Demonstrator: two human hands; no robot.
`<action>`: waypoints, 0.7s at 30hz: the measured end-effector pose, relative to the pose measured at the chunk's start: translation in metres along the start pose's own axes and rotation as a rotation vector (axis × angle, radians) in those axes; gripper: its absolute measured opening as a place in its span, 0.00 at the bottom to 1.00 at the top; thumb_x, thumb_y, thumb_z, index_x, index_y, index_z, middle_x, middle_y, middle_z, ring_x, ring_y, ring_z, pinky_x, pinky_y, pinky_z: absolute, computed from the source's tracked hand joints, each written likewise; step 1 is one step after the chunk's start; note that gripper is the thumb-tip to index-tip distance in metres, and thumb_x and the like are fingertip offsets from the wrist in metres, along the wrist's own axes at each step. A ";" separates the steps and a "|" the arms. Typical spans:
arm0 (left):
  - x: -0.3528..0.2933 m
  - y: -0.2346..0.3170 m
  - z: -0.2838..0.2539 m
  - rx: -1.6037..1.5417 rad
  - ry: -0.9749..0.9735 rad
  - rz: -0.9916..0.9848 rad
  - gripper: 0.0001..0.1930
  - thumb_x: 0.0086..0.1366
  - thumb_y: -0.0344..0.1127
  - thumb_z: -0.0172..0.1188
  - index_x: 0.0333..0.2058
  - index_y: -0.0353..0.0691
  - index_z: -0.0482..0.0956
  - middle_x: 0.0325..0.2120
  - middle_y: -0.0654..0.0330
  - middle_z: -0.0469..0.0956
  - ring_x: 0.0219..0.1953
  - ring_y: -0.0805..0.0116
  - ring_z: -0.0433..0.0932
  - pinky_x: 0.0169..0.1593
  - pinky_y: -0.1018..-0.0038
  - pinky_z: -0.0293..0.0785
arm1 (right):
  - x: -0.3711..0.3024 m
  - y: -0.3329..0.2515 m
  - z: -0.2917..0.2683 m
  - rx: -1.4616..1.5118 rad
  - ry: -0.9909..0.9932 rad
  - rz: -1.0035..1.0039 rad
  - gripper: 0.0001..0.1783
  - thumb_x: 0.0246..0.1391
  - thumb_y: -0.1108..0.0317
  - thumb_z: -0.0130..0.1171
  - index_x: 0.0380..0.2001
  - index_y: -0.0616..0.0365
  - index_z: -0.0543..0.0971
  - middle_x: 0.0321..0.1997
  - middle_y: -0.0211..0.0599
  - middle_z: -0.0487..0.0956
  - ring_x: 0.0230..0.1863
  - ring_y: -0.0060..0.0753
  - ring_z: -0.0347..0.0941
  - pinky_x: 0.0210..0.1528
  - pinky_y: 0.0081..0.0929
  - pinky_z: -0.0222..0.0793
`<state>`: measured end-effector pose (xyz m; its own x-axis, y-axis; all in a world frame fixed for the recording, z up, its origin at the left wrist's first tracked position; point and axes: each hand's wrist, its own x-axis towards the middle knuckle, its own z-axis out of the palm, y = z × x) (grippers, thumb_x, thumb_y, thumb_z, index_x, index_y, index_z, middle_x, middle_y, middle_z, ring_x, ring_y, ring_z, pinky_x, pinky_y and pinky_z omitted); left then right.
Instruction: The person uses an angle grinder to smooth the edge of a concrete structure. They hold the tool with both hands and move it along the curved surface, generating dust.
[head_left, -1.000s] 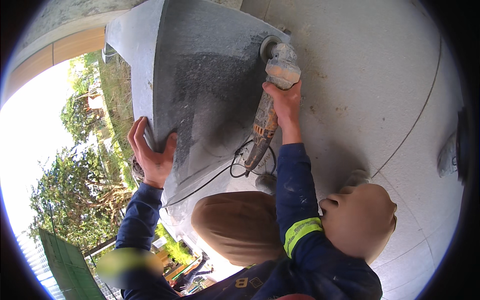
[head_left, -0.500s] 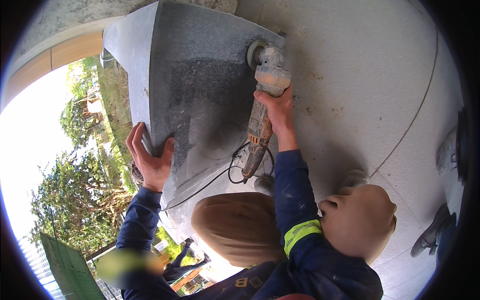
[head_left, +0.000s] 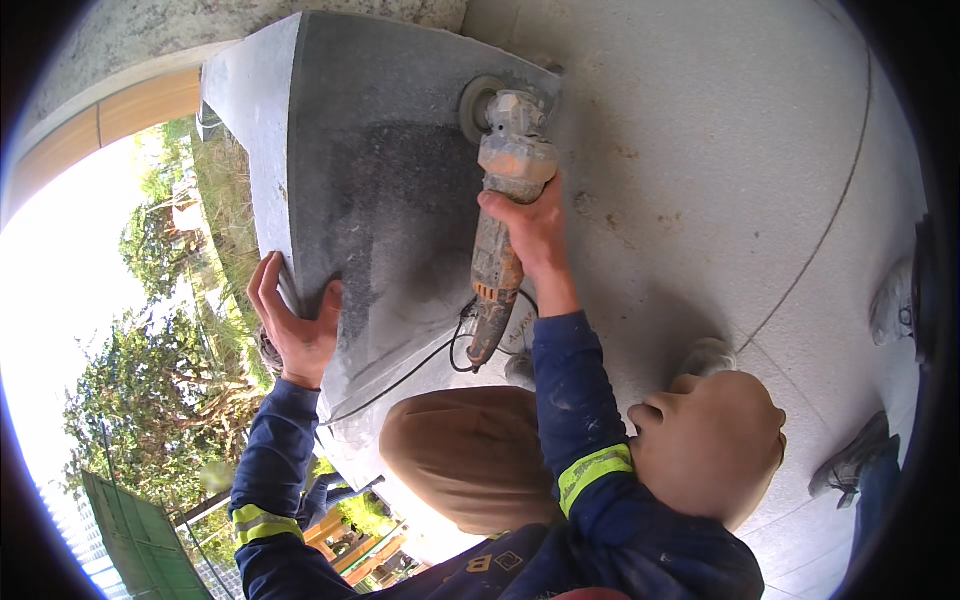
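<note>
head view: the right hand (head_left: 537,235) was wrapped around the body of a dust-caked, orange-and-black angle grinder (head_left: 494,250), just below its metal head, thumb across the casing. the left hand (head_left: 303,338) was spread, with no tool in it; it rested astride the pale narrow side (head_left: 270,150) of a large dark-grey block of stone or concrete (head_left: 380,80), thumb on the broad face, left of centre in the frame.

position: the grinder stood near-vertical at the centre of the frame, its round grey disc (head_left: 472,110) at upper centre, over the upper right part of the broad face. contact could not be told for certain. a blacker patch (head_left: 415,155) spread below and left of the disc. a thin black cable (head_left: 420,365) ran from the grinder's tail toward the lower left.

step in hand, as judged: grinding the broad face; disc spin could not be told. next move, by my estimate, called for even pressure, a steady disc angle, and cable and left hand kept clear.
</note>
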<state>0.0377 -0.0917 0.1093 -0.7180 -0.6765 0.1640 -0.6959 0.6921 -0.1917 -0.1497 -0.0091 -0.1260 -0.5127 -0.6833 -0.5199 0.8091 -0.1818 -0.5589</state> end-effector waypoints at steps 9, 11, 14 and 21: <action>0.003 0.004 -0.001 -0.020 -0.003 -0.022 0.40 0.56 0.38 0.74 0.64 0.33 0.64 0.59 0.44 0.66 0.62 0.44 0.68 0.65 0.54 0.65 | 0.007 -0.010 -0.010 0.000 0.014 0.035 0.37 0.44 0.70 0.73 0.58 0.62 0.69 0.49 0.40 0.78 0.46 0.33 0.78 0.49 0.34 0.76; 0.002 0.002 -0.001 -0.007 -0.008 -0.014 0.40 0.56 0.38 0.74 0.64 0.33 0.64 0.59 0.44 0.66 0.62 0.44 0.67 0.65 0.54 0.65 | 0.000 -0.012 -0.002 -0.057 -0.040 -0.022 0.39 0.43 0.68 0.74 0.58 0.63 0.67 0.49 0.42 0.78 0.46 0.34 0.78 0.49 0.33 0.76; 0.000 -0.001 -0.002 -0.012 -0.003 -0.013 0.40 0.56 0.39 0.74 0.64 0.33 0.64 0.59 0.43 0.65 0.62 0.44 0.67 0.65 0.54 0.64 | -0.007 -0.022 0.007 -0.080 -0.055 -0.032 0.41 0.40 0.65 0.76 0.56 0.66 0.66 0.47 0.46 0.79 0.45 0.37 0.79 0.49 0.34 0.77; 0.005 0.007 -0.002 -0.012 -0.028 -0.022 0.40 0.57 0.40 0.73 0.64 0.33 0.63 0.59 0.43 0.65 0.62 0.44 0.66 0.65 0.53 0.63 | 0.032 -0.007 -0.020 0.058 0.086 0.085 0.38 0.44 0.68 0.74 0.56 0.66 0.66 0.48 0.44 0.78 0.45 0.36 0.78 0.47 0.35 0.77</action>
<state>0.0293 -0.0899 0.1107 -0.7021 -0.6980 0.1406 -0.7115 0.6800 -0.1771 -0.1777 -0.0155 -0.1522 -0.4624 -0.6349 -0.6189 0.8646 -0.1684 -0.4734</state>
